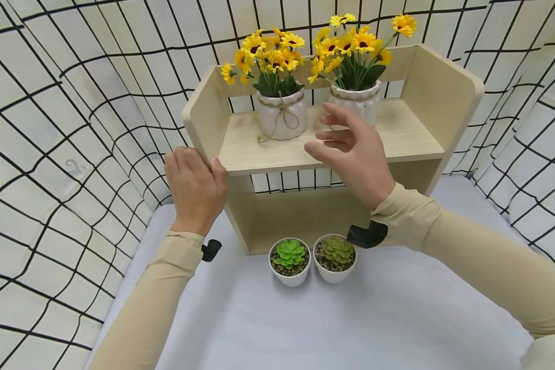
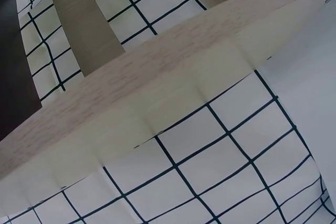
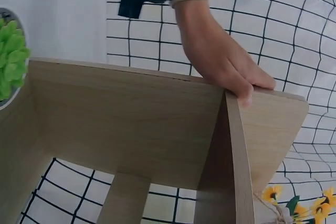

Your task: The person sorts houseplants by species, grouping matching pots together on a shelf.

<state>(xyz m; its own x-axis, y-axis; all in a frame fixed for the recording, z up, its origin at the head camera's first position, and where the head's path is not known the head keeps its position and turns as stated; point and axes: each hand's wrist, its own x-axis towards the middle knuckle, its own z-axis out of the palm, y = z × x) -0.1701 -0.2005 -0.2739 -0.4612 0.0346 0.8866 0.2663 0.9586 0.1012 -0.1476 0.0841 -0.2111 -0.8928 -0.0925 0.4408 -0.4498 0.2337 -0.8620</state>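
Observation:
My left hand [image 1: 194, 187] grips the left side panel of a pale wooden two-tier shelf [image 1: 413, 128], thumb at the front edge of the upper board and fingers on the outer face. The right wrist view shows that same left hand [image 3: 215, 51]. My right hand [image 1: 358, 154] hovers before the upper tier, fingers spread and slightly bent, holding nothing visible. Behind it stands a white pot of yellow artificial sunflowers [image 1: 372, 103], partly hidden; I cannot tell whether the fingertips touch it. To its left is a matching sunflower pot [image 1: 282, 118] with a twine bow.
Two small white pots, a bright green succulent [image 1: 290, 254] and a duller succulent [image 1: 336, 252], stand side by side at the shelf's foot. A white cloth [image 1: 305, 329] covers the table. Black wire grid [image 1: 97, 128] over white sheeting surrounds the back and sides.

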